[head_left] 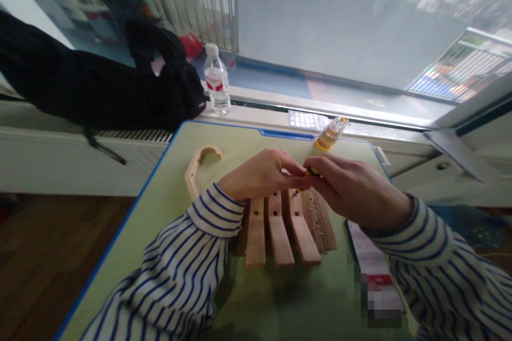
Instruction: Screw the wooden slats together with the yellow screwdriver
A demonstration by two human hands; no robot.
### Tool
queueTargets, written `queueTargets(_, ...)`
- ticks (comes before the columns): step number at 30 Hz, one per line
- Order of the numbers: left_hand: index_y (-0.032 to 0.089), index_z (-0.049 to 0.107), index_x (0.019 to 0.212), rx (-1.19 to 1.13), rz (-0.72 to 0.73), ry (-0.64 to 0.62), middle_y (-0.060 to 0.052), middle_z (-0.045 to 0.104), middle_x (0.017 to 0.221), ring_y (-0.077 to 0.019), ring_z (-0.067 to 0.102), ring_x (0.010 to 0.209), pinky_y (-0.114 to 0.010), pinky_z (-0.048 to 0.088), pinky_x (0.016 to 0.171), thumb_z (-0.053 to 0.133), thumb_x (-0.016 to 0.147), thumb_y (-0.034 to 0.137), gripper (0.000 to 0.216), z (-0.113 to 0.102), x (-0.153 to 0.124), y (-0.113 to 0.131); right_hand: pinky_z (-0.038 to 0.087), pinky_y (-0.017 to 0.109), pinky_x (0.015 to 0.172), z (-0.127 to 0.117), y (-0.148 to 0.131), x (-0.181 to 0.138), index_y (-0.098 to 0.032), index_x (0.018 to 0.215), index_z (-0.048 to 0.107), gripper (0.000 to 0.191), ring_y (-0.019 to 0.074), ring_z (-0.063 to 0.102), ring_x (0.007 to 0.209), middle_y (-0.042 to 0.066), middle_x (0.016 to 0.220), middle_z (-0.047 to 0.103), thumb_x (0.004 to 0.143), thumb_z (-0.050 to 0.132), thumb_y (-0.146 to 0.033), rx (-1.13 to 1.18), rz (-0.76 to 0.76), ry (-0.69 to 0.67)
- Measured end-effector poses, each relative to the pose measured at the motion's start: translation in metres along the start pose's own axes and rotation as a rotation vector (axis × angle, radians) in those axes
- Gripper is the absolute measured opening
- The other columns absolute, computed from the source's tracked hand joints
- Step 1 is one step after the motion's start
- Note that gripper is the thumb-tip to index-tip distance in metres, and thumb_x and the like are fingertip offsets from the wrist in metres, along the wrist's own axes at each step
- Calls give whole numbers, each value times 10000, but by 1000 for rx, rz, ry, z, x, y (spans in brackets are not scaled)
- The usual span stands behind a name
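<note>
My left hand [262,173] and my right hand [352,189] meet over a set of wooden slats [280,229] on a green desk [160,234]. The right hand's fingers are closed round a small yellow-and-black tool [311,172], pinched at its tip. The left hand's fingers are pinched together right at the same spot; what they hold is hidden. Three pale slats with holes lie side by side, and a darker perforated wooden board [320,218] lies to their right. Both sleeves are blue-and-white striped.
A curved wooden piece [198,165] lies at the left of the desk. A small yellow-capped bottle [331,134] stands at the far edge. A phone or booklet [372,261] lies at the right. A water bottle [216,81] and a black bag [160,74] rest on the windowsill.
</note>
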State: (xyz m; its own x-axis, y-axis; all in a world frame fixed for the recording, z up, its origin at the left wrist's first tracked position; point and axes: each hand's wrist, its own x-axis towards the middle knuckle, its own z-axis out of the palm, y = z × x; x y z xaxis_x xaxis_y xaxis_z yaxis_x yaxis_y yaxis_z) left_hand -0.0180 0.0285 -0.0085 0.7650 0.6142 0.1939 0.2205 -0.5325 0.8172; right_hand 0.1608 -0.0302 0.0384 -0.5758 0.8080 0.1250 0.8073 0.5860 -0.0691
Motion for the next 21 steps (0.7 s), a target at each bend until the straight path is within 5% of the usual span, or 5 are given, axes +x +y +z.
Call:
queueTargets(13, 134, 697, 835, 27, 33, -3, -38, 589, 736, -95, 506, 645, -186, 371, 564, 519, 799, 387, 311, 1, 0, -2, 270, 254, 499, 16, -14, -3, -159, 888, 489, 220, 121, 480, 600, 41, 766, 567, 881, 346, -325, -59, 173, 146)
queueTargets(21, 162, 668, 964, 98, -11, -22, -43, 630, 810, -123, 551, 707, -213, 397, 639, 548, 772, 412, 338, -8, -3, 5, 229, 260, 490, 9, -14, 0, -174, 882, 470, 230, 111, 480, 557, 29, 750, 585, 882, 323, -351, -91, 181, 80)
